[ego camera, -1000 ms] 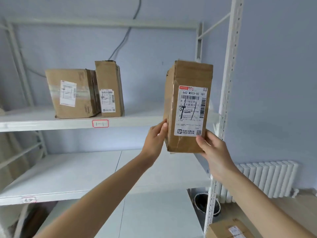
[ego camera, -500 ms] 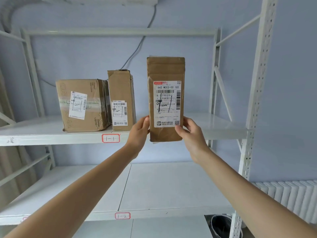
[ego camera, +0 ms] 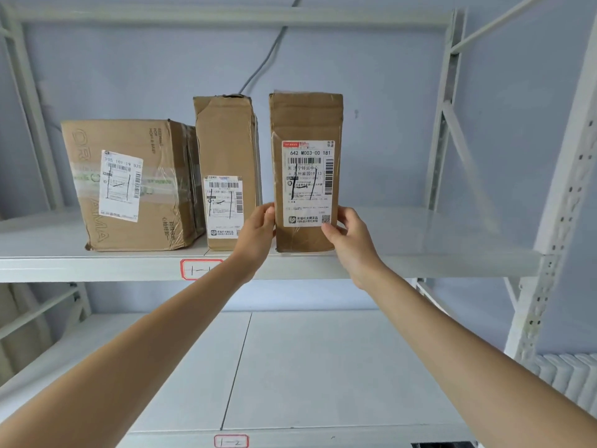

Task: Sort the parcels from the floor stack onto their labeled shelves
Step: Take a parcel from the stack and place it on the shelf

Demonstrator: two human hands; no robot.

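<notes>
Tall parcel (ego camera: 305, 124) stands upright on the upper shelf (ego camera: 420, 263), bottom edge at the shelf's front lip, its shipping label (ego camera: 307, 182) facing me. Top line of the label reads "642 M003-00 181"; black pen strokes run across the label's middle.

My left hand (ego camera: 256, 236) grasps the parcel's lower left edge, thumb on the front face, fingers behind and out of sight. My right hand (ego camera: 350, 240) grips the lower right corner, thumb pressed on the label's bottom corner near the QR code, fingers curled round the side.

Just left of it, a small gap apart, stands a narrow parcel (ego camera: 226, 140), also upright, label low on its front. Touching that one's left side is a wide carton (ego camera: 129, 185), clear tape across its front and a slanted label.

On the upper shelf's front edge, below the narrow parcel, is a red-framed tag (ego camera: 197, 269), partly hidden by my left forearm. The lower shelf (ego camera: 323, 367) carries a red-framed tag reading "1-2" (ego camera: 231, 442). White radiator (ego camera: 568, 373) at lower right, beyond the perforated rack upright (ego camera: 555, 221). Grey cable (ego camera: 268, 56) runs down the wall behind the parcels.
</notes>
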